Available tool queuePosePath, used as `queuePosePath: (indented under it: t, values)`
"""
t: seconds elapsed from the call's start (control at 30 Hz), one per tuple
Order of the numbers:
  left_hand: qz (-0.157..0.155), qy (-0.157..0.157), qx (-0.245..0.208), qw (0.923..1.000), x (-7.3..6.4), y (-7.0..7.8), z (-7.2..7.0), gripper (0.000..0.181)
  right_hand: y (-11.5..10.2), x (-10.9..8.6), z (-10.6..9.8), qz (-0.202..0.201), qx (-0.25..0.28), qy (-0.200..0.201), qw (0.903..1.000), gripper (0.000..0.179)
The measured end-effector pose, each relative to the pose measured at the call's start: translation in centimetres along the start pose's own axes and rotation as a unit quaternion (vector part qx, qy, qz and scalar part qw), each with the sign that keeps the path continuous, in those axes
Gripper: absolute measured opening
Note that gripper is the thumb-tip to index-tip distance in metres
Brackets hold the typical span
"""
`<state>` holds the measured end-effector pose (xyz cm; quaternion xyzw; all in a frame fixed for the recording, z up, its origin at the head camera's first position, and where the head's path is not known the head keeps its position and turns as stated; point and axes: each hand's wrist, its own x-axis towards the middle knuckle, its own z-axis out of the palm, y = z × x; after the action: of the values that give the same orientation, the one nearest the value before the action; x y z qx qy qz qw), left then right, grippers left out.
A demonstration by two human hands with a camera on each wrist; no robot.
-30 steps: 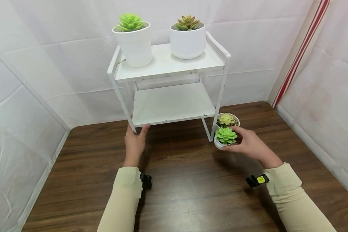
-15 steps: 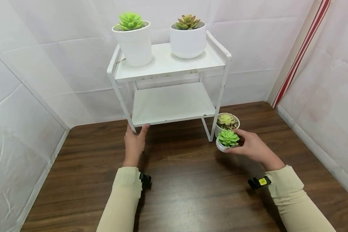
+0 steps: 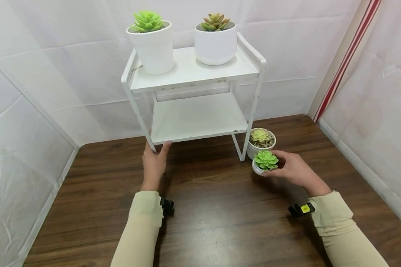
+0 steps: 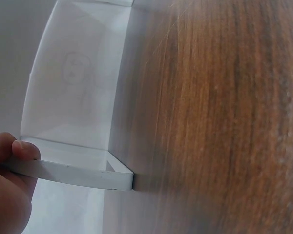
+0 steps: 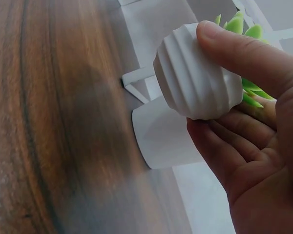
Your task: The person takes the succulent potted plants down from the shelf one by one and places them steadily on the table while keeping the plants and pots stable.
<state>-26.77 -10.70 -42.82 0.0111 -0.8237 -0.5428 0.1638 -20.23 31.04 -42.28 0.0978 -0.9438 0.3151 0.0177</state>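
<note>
A white two-tier shelf (image 3: 197, 118) stands on the table. My left hand (image 3: 154, 163) grips its front left leg (image 4: 83, 175) just under the lower board. On the right, my right hand (image 3: 295, 170) pinches a small potted succulent (image 3: 266, 161) between thumb and fingers. Its ribbed white pot (image 5: 198, 73) is held above the table in the right wrist view. Right behind it, a second small succulent in a smooth white pot (image 3: 254, 151) stands on the table beside the shelf's right leg; whether the two pots touch cannot be told.
On the upper board stand a tapered white pot (image 3: 155, 52) with a bright green succulent and a rounded white pot (image 3: 215, 46) with a reddish one. White sheeting (image 3: 87, 74) hangs behind and at both sides of the brown wooden table (image 3: 207, 218).
My right hand has moved a little right and nearer with the small succulent, baring more of the pot behind it. The left hand keeps its grip on the leg.
</note>
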Motion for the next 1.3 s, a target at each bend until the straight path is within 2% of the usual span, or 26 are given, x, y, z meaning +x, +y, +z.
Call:
queuePosePath:
  t: [0.33, 0.53, 0.67, 0.97, 1.3]
  values:
    - [0.005, 0.006, -0.009, 0.9999, 0.1, 0.1, -0.1, 0.080, 0.7, -0.2, 0.3, 0.009, 0.014, -0.025, 0.9995, 0.069]
    - [-0.005, 0.012, 0.005, 0.9999, 0.0, 0.3, -0.1, 0.083, 1.6, -0.2, 0.6, 0.015, 0.013, -0.039, 0.9991, 0.067]
    - [0.000, 0.014, 0.008, 0.9999, 0.1, 0.4, -0.1, 0.082, 2.0, -0.3, 0.6, 0.021, 0.017, -0.048, 0.9985, 0.068]
    - [-0.006, 0.014, -0.004, 0.9999, 0.1, 0.2, 0.1, 0.082, 2.6, -0.4, 0.7, 0.024, 0.019, -0.052, 0.9982, 0.070]
    - [0.010, 0.010, -0.002, 0.9999, -0.1, -0.2, 0.2, 0.077, 3.4, -0.7, 1.2, 0.036, 0.030, -0.054, 0.9975, 0.075]
